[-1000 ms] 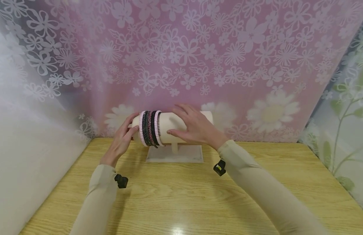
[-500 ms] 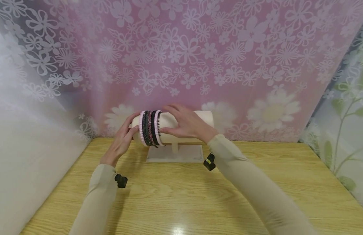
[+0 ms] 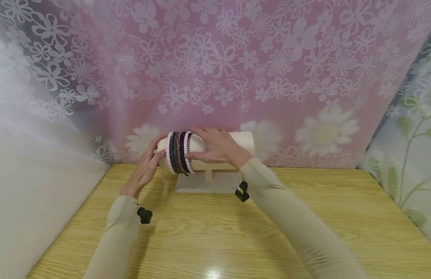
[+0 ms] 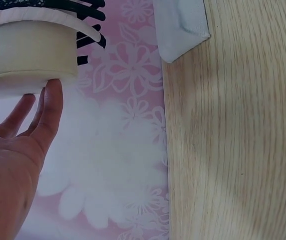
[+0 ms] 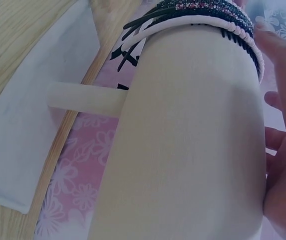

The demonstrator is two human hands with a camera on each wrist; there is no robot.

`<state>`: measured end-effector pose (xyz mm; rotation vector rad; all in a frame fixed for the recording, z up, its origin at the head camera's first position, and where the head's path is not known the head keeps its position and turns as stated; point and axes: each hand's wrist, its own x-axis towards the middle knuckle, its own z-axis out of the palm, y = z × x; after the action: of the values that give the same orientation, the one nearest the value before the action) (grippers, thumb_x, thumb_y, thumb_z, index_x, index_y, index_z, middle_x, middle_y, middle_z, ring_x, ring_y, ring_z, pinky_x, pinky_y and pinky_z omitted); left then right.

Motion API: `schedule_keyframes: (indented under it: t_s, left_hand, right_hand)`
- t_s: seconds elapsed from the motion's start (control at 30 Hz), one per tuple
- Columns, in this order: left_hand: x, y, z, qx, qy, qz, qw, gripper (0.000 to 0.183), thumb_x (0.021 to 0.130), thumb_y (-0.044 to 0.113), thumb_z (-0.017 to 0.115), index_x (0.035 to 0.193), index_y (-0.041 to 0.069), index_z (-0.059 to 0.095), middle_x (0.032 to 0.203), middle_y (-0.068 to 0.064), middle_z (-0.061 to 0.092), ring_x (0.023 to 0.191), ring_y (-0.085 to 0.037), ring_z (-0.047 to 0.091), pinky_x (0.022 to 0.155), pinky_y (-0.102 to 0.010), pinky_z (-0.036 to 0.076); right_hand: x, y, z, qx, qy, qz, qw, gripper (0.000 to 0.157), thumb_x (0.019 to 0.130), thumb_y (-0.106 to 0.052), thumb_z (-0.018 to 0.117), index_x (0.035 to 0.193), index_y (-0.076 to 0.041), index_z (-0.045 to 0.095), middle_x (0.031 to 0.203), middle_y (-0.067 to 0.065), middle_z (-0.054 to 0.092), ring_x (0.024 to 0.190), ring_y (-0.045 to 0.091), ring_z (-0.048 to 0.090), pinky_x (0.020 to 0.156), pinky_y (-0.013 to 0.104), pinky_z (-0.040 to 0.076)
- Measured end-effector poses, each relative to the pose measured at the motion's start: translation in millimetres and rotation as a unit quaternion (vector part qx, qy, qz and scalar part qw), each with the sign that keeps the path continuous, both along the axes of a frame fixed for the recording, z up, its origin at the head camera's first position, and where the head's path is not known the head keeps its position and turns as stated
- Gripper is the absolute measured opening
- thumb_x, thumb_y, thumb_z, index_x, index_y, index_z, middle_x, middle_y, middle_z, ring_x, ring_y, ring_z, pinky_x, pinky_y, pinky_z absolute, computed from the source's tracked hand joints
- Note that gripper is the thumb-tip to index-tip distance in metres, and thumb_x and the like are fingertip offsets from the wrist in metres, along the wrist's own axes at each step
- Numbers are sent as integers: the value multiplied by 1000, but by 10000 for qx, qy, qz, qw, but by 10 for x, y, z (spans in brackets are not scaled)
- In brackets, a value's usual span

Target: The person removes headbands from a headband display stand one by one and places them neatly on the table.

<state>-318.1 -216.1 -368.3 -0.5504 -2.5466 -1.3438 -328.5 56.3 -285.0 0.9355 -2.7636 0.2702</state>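
Observation:
Several headbands (image 3: 178,153) sit side by side on the left part of a cream cylindrical display stand (image 3: 240,140). Pale pink ones stand at both ends of the row, with black and dark glittery ones between. My left hand (image 3: 144,164) touches the stand's left end, thumb on the near side. In the left wrist view, fairly straight fingers (image 4: 53,107) meet the end face. My right hand (image 3: 218,146) lies across the cylinder, its thumb at the row's right-hand pink headband and its fingers over the far side. Comb teeth show on that headband's inner edge.
The stand's flat grey-white base (image 3: 205,186) rests on the wooden table (image 3: 201,232) near its back edge. Behind it hangs a pink floral curtain (image 3: 218,77). A white sheet (image 3: 44,174) borders the left, and a leaf-print one (image 3: 410,174) the right.
My right hand has slid left along the cylinder until its thumb reaches the right-hand pink headband. The left hand and the headbands have stayed in place.

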Motion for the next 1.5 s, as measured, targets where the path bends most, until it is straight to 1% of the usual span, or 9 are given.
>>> schedule_keyframes:
  t_s: [0.27,0.4,0.53,0.63,0.77,1.17,1.27,1.4,1.5]
  left_hand:
    - [21,11,22,187,-92,-134,9997,50,109,40,39,157,49,28,156,-15,43,117,-41,63,91,-61,53]
    - [12,7,16,184,-123,-155,9996,50,110,39,39,158,48,28,157,-16,42,117,-41,62,90,-60,54]
    - [114,50,135,147,-244,-147,9995,52,110,34,38,161,37,27,157,-21,40,118,-44,61,92,-63,52]
    - [133,62,162,105,-299,-102,9994,53,110,35,37,162,36,26,157,-20,39,119,-44,60,94,-64,51]
    - [27,13,51,66,-225,-68,9997,52,110,40,36,160,43,25,158,-16,40,118,-41,61,93,-62,52]
    - [28,14,39,212,-253,-120,9994,52,110,39,37,161,40,25,160,-16,39,122,-42,60,94,-59,54]
    - [66,39,84,202,-305,-90,9993,52,110,39,38,160,41,27,159,-16,39,122,-42,60,94,-59,54]
    - [160,86,195,187,-357,-85,9992,52,110,35,39,161,36,28,158,-19,40,122,-44,60,95,-62,52]
    - [193,93,229,192,-357,-81,9991,53,110,33,39,161,33,29,159,-21,39,122,-46,59,95,-64,51]
  right_hand:
    - [-20,-38,-25,192,183,-125,9996,90,85,-82,54,159,-35,34,153,6,51,139,31,49,110,57,40]
    - [-30,-50,-49,279,290,-167,9991,89,85,-83,54,159,-36,36,149,6,52,135,31,51,107,55,42]
    - [-30,-62,-50,336,277,-206,9988,87,86,-82,53,158,-37,37,147,5,52,133,30,51,104,53,43]
    - [-26,-67,-39,360,258,-218,9988,86,86,-82,53,158,-36,37,147,5,52,132,30,51,104,53,43]
    - [-28,-70,-28,374,216,-213,9988,87,87,-81,53,158,-35,38,148,6,51,133,31,50,105,54,43]
    - [7,-66,27,416,-43,-196,9989,86,88,-77,56,158,-31,38,154,7,47,139,32,47,110,58,40]
    - [14,-57,44,434,-147,-223,9987,86,89,-77,56,159,-31,37,157,8,45,143,32,44,112,60,37]
    - [19,-46,66,398,-292,-212,9986,87,89,-75,58,160,-30,36,159,8,43,145,33,43,114,62,36]
    - [19,-43,75,347,-393,-175,9985,87,89,-73,60,160,-29,36,159,9,43,145,33,42,113,63,35]
